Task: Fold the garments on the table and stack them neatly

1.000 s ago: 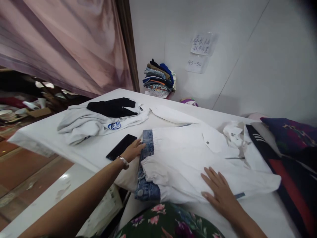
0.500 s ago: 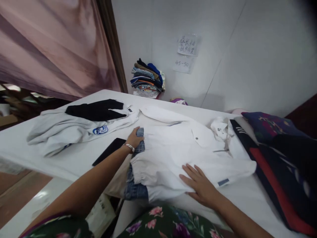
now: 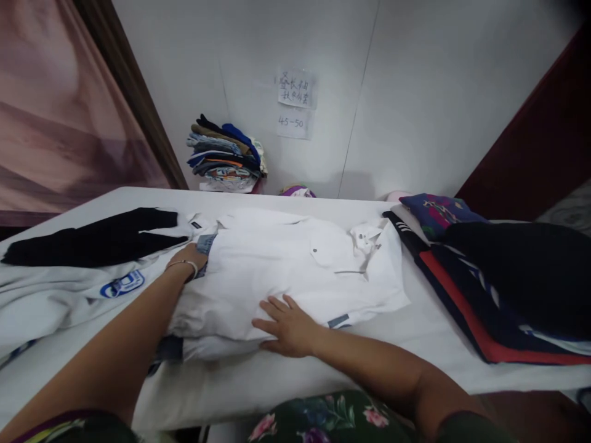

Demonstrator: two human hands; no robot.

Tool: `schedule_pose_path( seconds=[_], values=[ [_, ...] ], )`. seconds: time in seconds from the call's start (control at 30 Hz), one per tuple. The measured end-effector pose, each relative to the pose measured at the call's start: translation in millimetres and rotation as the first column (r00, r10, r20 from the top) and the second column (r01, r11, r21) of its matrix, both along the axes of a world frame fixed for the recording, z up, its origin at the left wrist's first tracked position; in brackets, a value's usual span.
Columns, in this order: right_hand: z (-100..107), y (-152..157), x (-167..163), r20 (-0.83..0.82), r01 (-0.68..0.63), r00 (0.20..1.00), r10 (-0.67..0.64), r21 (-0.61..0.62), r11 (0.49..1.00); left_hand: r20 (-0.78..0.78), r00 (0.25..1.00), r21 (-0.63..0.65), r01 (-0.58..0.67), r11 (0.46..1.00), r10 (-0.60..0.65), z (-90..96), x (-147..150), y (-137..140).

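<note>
A white jacket with a grey-blue denim hem lies flat on the table, its collar end to the right. Its sleeves lie along the body, and a chest pocket flap with a button faces up. At the hem end, my left hand is closed on the denim band, its fingertips partly hidden. My right hand rests open on the near side of the jacket, fingers spread over the cloth, close to a small dark tag.
On the left lies a light grey garment with a blue logo and black part. Folded dark and red clothes are piled at right. A clothes stack stands beyond the white table, below handwritten wall signs.
The view has turned to the right, so the table and clothes appear shifted left. Both hands keep about the same places on the jacket.
</note>
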State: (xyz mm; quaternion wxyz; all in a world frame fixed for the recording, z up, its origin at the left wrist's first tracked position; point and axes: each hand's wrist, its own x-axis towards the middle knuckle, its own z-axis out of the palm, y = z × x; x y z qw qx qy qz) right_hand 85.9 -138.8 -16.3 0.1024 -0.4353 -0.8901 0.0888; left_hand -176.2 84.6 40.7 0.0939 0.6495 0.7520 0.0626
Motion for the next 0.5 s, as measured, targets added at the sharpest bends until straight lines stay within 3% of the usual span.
schedule_pose_path(
  seconds=[0.1, 0.23, 0.3, 0.4, 0.5],
  values=[
    [1.9, -8.1, 5.9, -0.019, -0.025, 1.0, 0.024, -0.05, 0.998, -0.125, 0.992, 0.054, 0.035, 0.998, -0.028, -0.8, 11.2, -4.3],
    [16.0, -3.3, 17.7, -0.1, -0.125, 0.989, 0.106, -0.206, 0.971, -0.211, 0.954, 0.111, 0.24, 0.964, -0.213, 10.5, 40.4, -5.4],
    [26.6, 9.9, 29.8, -0.165, -0.114, 0.983, 0.079, -0.213, 0.971, -0.187, 0.94, 0.091, 0.304, 0.948, -0.284, 11.6, 56.7, -3.2],
    [35.3, 37.6, 61.1, -0.185, 0.093, 0.977, -0.107, -0.083, 0.992, -0.095, 0.931, 0.055, 0.359, 0.932, -0.353, 0.2, 73.4, -3.1],
    [21.5, 58.4, 102.9, -0.09, 0.3, 0.951, -0.297, 0.022, 0.954, -0.024, 0.93, 0.007, 0.367, 0.93, -0.367, -19.2, 76.1, -10.2]
  ],
)
